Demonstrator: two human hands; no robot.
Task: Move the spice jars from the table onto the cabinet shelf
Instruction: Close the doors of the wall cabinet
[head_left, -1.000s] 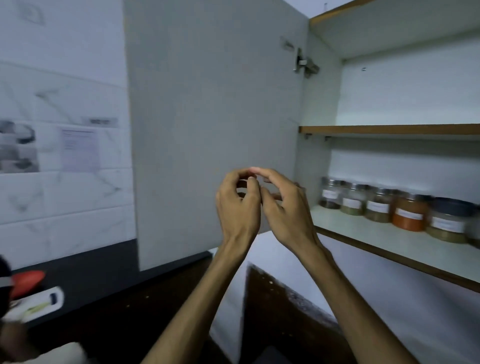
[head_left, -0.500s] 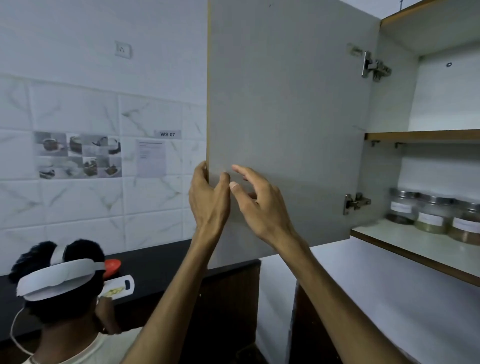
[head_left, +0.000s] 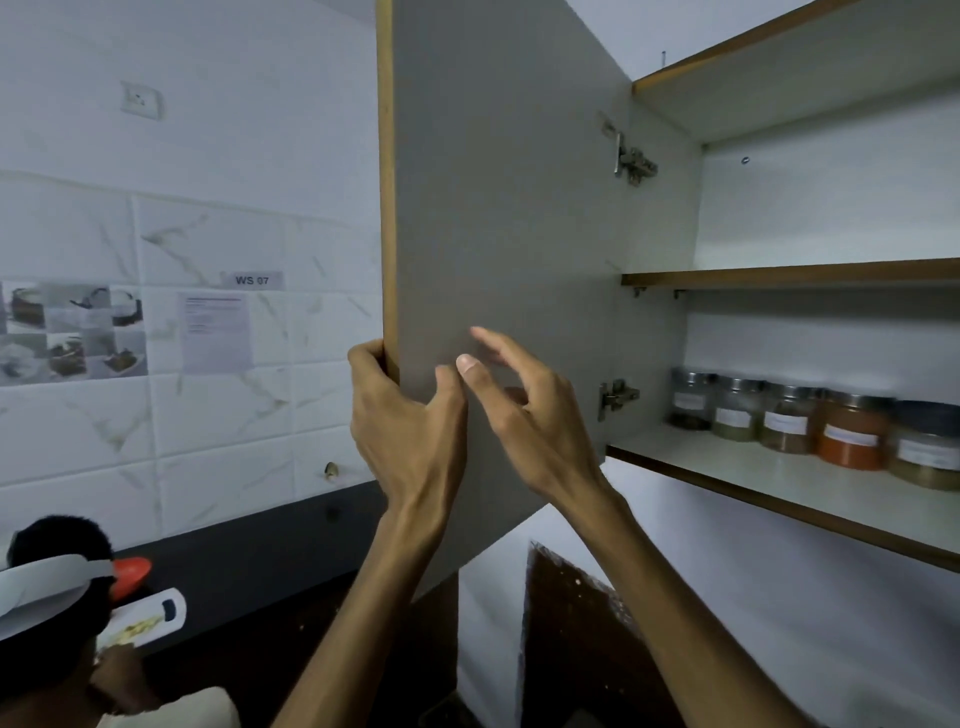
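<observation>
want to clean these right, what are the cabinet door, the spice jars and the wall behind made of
Cabinet door: looks like laminated board, matte grey face with a wood-toned edge strip. Spice jars: clear glass or plastic, contents showing through, with shiny, probably metal, lids and paper labels. Wall tiles: glossy white marble-veined tile, likely ceramic, with visible grout lines.

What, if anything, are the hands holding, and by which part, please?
The left hand grips the cabinet door by its free edge; the right hand holds nothing.
</observation>
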